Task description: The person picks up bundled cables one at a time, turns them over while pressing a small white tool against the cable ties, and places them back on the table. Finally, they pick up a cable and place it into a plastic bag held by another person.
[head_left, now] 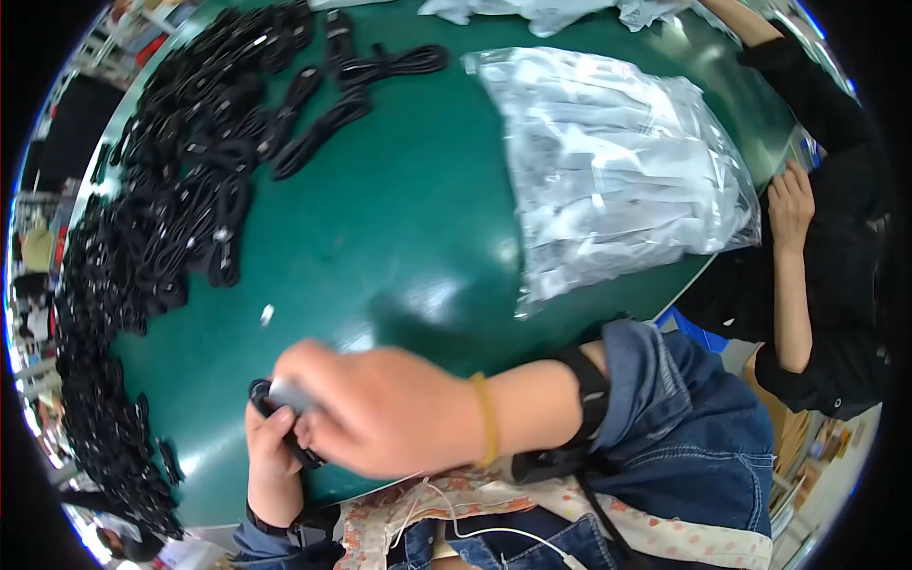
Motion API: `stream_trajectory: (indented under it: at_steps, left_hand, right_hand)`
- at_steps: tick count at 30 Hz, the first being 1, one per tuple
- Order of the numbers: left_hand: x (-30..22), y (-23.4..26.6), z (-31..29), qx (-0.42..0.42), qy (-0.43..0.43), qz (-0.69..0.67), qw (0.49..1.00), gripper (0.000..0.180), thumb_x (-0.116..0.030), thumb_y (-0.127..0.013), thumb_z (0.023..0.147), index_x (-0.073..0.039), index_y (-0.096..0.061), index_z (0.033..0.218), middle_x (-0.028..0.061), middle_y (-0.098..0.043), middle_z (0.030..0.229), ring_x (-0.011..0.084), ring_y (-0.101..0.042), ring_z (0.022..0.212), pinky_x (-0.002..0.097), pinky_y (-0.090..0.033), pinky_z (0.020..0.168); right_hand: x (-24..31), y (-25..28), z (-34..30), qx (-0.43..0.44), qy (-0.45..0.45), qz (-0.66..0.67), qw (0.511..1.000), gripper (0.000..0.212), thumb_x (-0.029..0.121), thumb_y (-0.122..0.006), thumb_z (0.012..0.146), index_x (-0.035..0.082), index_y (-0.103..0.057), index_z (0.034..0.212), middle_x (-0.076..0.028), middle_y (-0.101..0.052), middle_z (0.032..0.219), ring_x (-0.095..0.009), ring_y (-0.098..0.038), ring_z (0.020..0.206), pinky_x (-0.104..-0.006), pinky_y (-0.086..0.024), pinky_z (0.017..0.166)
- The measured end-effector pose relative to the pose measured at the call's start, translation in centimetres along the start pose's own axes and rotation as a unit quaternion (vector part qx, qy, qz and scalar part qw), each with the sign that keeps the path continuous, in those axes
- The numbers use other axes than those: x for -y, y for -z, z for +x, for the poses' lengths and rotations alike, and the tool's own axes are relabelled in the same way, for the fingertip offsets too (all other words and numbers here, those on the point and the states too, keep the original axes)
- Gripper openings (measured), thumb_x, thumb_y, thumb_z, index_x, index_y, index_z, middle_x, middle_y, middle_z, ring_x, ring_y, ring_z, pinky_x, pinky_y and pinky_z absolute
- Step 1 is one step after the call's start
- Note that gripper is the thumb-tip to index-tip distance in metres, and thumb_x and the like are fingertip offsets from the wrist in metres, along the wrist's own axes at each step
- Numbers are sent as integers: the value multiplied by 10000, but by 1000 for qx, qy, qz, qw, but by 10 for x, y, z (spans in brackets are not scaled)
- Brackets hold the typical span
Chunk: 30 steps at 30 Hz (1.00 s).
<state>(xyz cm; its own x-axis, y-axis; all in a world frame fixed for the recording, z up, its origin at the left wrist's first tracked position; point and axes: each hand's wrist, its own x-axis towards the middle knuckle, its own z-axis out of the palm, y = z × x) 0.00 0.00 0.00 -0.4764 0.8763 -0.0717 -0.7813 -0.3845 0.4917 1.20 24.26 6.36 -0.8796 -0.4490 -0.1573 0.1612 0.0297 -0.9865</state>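
Observation:
Low in the view, just over the near edge of the green table, my two hands meet at a black coiled cable (pixel 259 391). My left hand (pixel 271 454) is closed round it, thumb on top. My right hand (pixel 385 408), smeared by motion, is closed in front of it and pinches a small greyish-white flat piece (pixel 291 395) against the cable. What that piece is, I cannot make out. Much of the cable is hidden behind my right fist.
A heap of bundled black cables (pixel 190 190) spreads along the left side of the green table (pixel 370 218). A large clear bag of white packets (pixel 617 161) lies at the right. A white scrap (pixel 267 314) lies nearby. Beyond the right edge sits a person in black (pixel 826 247).

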Motion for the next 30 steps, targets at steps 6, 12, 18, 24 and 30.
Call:
stream_trajectory:
  at_steps: [6, 12, 18, 24, 30]
  left_hand:
    - [7, -60, 60, -360, -124, 146, 913, 474, -270, -519, 750, -54, -366, 1143, 53, -446, 859, 149, -455, 754, 266, -425, 681]
    - [7, -81, 106, -293, -218, 163, 916, 581, -219, -485, 725, -32, -265, 1229, 54, -416, 923, 164, -469, 810, 309, -426, 815]
    - [7, -71, 91, -364, -242, 192, 879, 666, -124, -546, 696, -19, -192, 1251, 65, -399, 925, 189, -481, 908, 316, -433, 808]
    - [4, -42, 67, -234, -246, 165, 926, 659, -56, -613, 683, -26, -225, 1214, 98, -439, 957, 244, -526, 885, 339, -451, 766]
    - [5, -41, 54, -257, -287, 144, 912, 467, -24, -615, 697, -28, -348, 1080, 116, -462, 955, 246, -547, 853, 349, -479, 729]
  right_hand:
    - [-4, -7, -22, -123, 291, 8, 949, 346, 23, -511, 667, -6, -370, 981, -173, -459, 791, -317, -499, 619, -380, -381, 492]
    - [1, -1, -21, -309, 238, -290, 874, 225, 96, -521, 677, 2, -437, 863, -119, -440, 766, -208, -493, 487, -296, -385, 395]
    - [-8, 4, -16, -232, 203, -308, 900, 227, 122, -527, 670, 14, -468, 861, -92, -454, 766, -165, -490, 458, -260, -385, 372]
    - [-12, 4, -8, -137, 190, -191, 953, 304, 78, -586, 625, 22, -494, 909, -81, -488, 782, -198, -524, 560, -260, -429, 464]
    - [-29, 11, 14, -134, 216, -123, 959, 326, 19, -637, 671, 6, -527, 977, -73, -574, 805, -151, -539, 638, -218, -432, 554]
